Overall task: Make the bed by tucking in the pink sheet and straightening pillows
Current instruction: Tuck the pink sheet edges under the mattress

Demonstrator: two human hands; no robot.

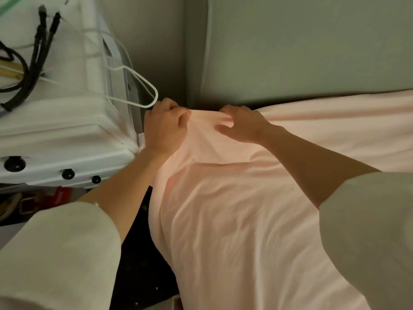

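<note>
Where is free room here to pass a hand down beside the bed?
The dark gap between the sheet and the white unit is free lower down. At the corner it is crowded: both hands, left and right, grip the sheet by the hanger.

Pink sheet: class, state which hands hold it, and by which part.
Both hands, left and right, grip the pink sheet at its bunched corner by the headboard.

Pink sheet [234,209]: soft matt cloth, faintly creased. White cabinet [67,135]: smooth plastic with slight sheen, glossy black knobs [14,164]. Clothes hanger [138,86]: smooth white plastic. Cables [38,52]: black, matt, braided-looking. Headboard [312,45]: grey-green, matt, smooth. Sleeves [60,253]: pale matt cloth.
</note>
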